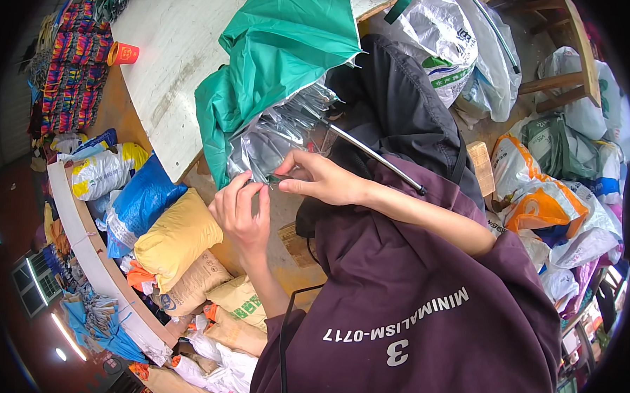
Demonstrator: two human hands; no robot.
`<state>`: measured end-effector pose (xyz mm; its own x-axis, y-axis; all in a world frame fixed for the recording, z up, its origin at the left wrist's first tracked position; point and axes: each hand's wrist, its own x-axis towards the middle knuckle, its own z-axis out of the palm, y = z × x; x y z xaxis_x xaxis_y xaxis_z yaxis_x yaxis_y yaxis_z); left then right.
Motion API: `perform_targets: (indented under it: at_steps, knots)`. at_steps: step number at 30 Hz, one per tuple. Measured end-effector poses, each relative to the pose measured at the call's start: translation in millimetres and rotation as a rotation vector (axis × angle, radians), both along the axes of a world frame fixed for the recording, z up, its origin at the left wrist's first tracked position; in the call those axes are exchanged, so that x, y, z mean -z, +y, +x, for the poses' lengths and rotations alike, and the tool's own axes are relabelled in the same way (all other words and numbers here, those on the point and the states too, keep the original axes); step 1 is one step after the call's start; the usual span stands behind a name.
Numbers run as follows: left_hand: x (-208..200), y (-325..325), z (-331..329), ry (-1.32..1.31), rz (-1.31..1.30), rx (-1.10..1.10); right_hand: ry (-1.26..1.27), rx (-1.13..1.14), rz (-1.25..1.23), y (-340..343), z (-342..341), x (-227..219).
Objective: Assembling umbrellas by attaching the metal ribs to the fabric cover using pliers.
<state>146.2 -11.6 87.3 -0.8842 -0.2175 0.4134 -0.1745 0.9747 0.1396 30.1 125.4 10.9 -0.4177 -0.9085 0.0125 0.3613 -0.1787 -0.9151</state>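
Clock: 12 = top of my view, hours from the fingertips.

Right hand [323,181]: thumb and forefinger pinched nearly closed on a small dark piece [281,176]. Can't make out what it is. Left hand [244,211]: fingers [245,192] curled, a small gap to the thumb, tips right by the lining edge. Can't tell if they have hold of anything.

Risks, my read: the pinch is small and the lining [279,135] looks slick, so a loose left grip could let the edge slide and I'd lose the piece. Pulling hard off-line could tear the lining or bend a rib. Loose folds could also hide the work point.

Pose: right forearm [427,212] comes in from between 3 and 4, hand pointing roughly to 9. Left forearm [269,286] comes up from 6, fingertips toward 12. Hands very close, so they could block each other.

Outward: umbrella [286,41] is at 12, part-gathered, green side up, draped across the surface [162,84] and over its near edge. Weight hanging off that edge could drag it down. Shaft [373,151] runs toward 3, end just above the right forearm; an elbow lift could knock it and swing everything. Cup [126,53] at 10, well clear.
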Motion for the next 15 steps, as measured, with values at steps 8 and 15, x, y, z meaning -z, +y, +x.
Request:
perform_targets:
  at_steps: [8,15]
  knots:
    - [0.4,-0.8,-0.8,-0.003,-0.004,0.003,0.098,0.064,0.013,-2.3,0.7,-0.4]
    - [0.5,0.0,-0.6,-0.004,-0.004,0.006,0.049,0.075,-0.027,-5.5,4.2,3.7]
